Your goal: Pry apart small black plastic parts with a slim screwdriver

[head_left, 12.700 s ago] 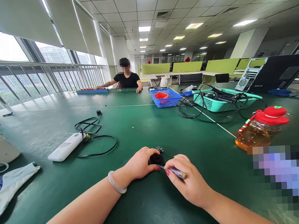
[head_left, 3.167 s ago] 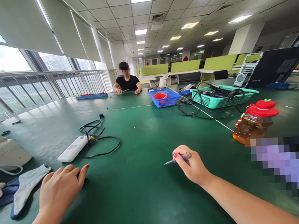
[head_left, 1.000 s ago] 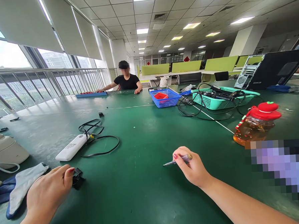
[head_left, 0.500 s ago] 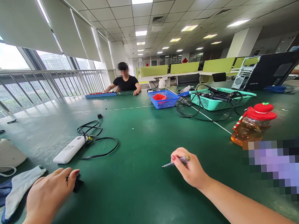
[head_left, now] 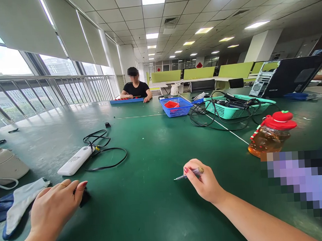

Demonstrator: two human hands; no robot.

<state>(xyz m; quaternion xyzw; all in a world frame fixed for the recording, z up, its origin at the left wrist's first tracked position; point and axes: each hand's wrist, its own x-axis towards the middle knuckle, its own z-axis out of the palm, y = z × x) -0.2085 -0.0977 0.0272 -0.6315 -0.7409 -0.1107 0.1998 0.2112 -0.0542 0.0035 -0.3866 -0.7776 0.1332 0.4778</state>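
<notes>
My right hand (head_left: 203,181) is closed in a pinch around a slim pen (head_left: 198,171) with a gold-coloured end. Its thin tip points left and sits at or just over the green tabletop. On the left, my left hand (head_left: 56,203) rests with curled fingers over a small black object (head_left: 85,197), mostly hidden beneath thumb and fingers. Beside that wrist lies a white and blue work glove (head_left: 21,201). Above it is a white power bank (head_left: 76,161) with a black cable (head_left: 121,160) looped next to it.
A jar with amber liquid (head_left: 268,140) and a red lid stands at right. Farther back are a blue basket (head_left: 176,111), a turquoise basket (head_left: 227,113) with tangled cables, and a black computer case (head_left: 288,76). A person (head_left: 135,87) sits opposite behind a blue tray (head_left: 127,100).
Across the table, the blue tray has shifted right and the seated person's arm has drawn inward with it. My left hand has edged slightly right; my right hand holds nearly the same pose.
</notes>
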